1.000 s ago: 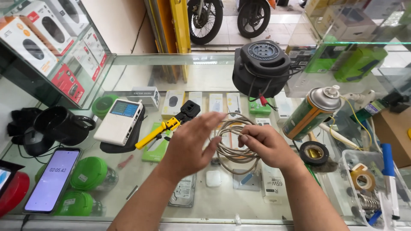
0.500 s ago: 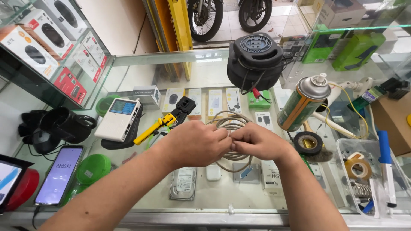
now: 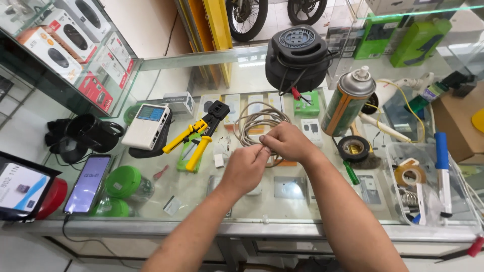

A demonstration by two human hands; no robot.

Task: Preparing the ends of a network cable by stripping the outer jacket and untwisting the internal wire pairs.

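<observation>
Surface: glass tabletop over a display case, small boxed goods showing beneath.
Cable: coiled grey cable at mid-tabletop.
Left hand: grip pinched on the coil's near side.
Right hand: grip pinched on the same spot, touching the left.
Left edge: black smartphone, white handheld tester, yellow-handled crimping pliers.
Far edge: black cable reel, silver spray can.
Room: motorcycle wheels beyond the far edge.
</observation>
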